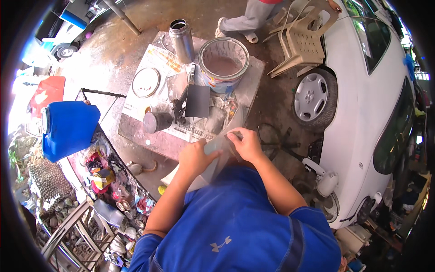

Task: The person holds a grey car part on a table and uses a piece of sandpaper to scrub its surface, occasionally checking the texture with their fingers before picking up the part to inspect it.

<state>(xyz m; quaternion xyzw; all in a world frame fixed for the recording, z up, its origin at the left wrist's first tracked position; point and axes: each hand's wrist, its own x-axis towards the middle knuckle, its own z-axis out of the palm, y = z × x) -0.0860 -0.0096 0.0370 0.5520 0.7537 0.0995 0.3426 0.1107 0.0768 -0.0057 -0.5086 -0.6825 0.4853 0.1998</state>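
Note:
My left hand [194, 158] is closed on a pale, translucent sheet [209, 176], its thumb lying across it. My right hand [246, 144] pinches the far right edge of the same sheet, fingers bent inward. Folded or creased, the sheet hangs just in front of my body at the near edge of a low table [156, 144]. Beyond my hands, a dark grey square sheet [197, 101], a grey cylindrical container [157, 122] lying tilted and a black tool [179, 109] rest on newspaper.
A paint bucket [223, 80], a steel flask [181, 44] and a round white lid [146, 82] stand farther back. On the right are a white car [362, 122], stacked plastic chairs [302, 43] and a fan [326, 180]. A blue jug [74, 127] sits left. Another person [249, 20] stands beyond.

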